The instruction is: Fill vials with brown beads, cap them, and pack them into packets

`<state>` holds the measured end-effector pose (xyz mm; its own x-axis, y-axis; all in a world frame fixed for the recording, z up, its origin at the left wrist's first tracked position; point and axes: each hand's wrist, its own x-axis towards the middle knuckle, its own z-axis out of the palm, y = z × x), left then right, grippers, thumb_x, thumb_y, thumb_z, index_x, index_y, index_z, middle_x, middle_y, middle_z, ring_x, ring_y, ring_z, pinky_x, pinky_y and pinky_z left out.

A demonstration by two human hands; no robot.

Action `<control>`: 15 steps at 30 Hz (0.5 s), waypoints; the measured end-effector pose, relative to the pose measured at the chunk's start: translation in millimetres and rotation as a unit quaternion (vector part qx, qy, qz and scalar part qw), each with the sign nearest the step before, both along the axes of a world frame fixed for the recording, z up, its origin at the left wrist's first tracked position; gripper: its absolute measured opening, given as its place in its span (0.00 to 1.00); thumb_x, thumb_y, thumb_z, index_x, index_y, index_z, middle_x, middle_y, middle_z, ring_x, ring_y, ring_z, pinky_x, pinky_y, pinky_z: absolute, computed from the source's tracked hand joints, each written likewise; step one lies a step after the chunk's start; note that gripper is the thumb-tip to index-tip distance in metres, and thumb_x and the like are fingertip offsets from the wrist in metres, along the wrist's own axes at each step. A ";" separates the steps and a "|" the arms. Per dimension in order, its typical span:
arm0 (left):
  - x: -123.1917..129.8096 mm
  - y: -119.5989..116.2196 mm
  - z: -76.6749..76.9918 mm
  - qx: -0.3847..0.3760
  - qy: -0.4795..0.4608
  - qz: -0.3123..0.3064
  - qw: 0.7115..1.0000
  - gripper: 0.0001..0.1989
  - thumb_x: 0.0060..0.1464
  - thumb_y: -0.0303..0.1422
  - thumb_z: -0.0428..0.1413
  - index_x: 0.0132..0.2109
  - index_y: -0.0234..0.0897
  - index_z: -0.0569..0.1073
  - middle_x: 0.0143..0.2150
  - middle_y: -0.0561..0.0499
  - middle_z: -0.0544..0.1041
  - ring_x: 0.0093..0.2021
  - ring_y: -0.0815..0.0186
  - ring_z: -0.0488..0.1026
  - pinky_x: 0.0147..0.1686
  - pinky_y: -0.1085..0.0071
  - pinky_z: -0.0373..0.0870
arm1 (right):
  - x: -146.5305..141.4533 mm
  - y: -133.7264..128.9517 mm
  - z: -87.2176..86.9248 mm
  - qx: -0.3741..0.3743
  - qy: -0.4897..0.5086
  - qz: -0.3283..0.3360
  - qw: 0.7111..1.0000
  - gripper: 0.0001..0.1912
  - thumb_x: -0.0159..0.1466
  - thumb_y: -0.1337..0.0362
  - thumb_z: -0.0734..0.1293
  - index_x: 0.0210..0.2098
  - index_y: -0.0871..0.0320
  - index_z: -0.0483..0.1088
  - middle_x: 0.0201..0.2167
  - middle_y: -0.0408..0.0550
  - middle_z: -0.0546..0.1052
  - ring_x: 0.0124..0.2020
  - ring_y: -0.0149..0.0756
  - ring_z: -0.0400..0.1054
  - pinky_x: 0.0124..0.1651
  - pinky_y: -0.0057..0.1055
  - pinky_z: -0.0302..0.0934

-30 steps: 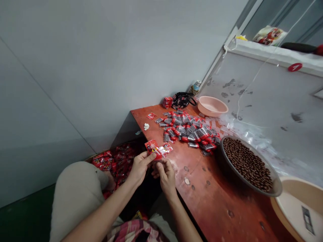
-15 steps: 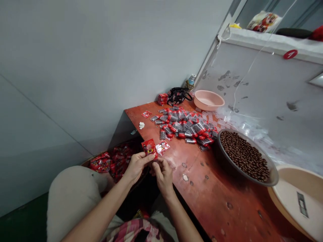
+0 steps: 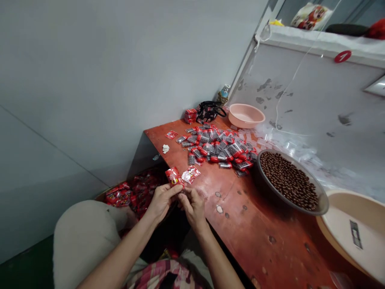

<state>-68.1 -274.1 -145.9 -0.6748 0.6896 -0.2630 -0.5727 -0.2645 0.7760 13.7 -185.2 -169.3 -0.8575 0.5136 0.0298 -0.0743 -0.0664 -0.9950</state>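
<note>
The left hand has its grip clamped on one red packet beside the bench; the right hand meets its lower end, clamped or not, one cannot tell; one bowl and two basins stand rightward.

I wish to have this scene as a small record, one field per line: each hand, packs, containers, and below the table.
Left hand: holds red packet
Right hand: at the packet's lower end; grip unclear
Packs: clear-and-red pile on table
Containers: grey bowl with brown balls; pink basin farther back; cream tub at right
Below table: more red packets beside the left knee
</note>
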 end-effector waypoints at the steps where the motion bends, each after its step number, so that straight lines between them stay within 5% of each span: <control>1: 1.3 -0.8 -0.3 0.003 0.006 -0.014 1.000 0.08 0.44 0.32 0.58 0.26 0.29 0.72 0.19 0.51 0.71 0.16 0.70 0.66 0.17 0.73 0.63 | -0.2 0.2 0.0 -0.025 0.000 0.015 1.000 0.11 0.56 0.58 0.65 0.35 0.57 0.66 0.19 0.40 0.71 0.17 0.28 0.65 0.18 0.22 0.57; 5: 5.2 -3.8 -2.4 0.005 0.019 -0.062 0.998 0.11 0.47 0.34 0.55 0.26 0.28 0.72 0.17 0.50 0.70 0.15 0.68 0.66 0.15 0.71 0.63 | -0.7 -1.5 -2.0 -0.110 0.000 0.048 0.993 0.10 0.57 0.58 0.63 0.30 0.58 0.64 0.17 0.38 0.69 0.12 0.26 0.62 0.14 0.20 0.53; 11: 5.1 -0.9 -6.2 -0.009 -0.012 0.051 0.999 0.08 0.41 0.30 0.60 0.29 0.29 0.73 0.24 0.51 0.73 0.22 0.71 0.68 0.22 0.75 0.65 | 4.6 -6.8 -3.2 0.062 -0.018 -0.031 0.997 0.12 0.55 0.58 0.65 0.36 0.57 0.67 0.24 0.43 0.73 0.22 0.30 0.67 0.22 0.23 0.60; 15: 9.2 -1.1 -9.0 0.002 -0.019 0.029 0.999 0.11 0.42 0.32 0.59 0.34 0.28 0.74 0.21 0.51 0.71 0.17 0.73 0.64 0.16 0.75 0.62 | 5.7 -9.2 -2.2 0.017 -0.008 -0.016 1.000 0.11 0.55 0.59 0.65 0.36 0.57 0.66 0.21 0.41 0.72 0.20 0.29 0.66 0.20 0.23 0.59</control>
<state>-59.0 -275.2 -154.9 -0.7032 0.6511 -0.2858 -0.5847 -0.3008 0.7534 19.5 -194.4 -171.5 -0.8413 0.5394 0.0342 -0.0603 -0.0308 -0.9977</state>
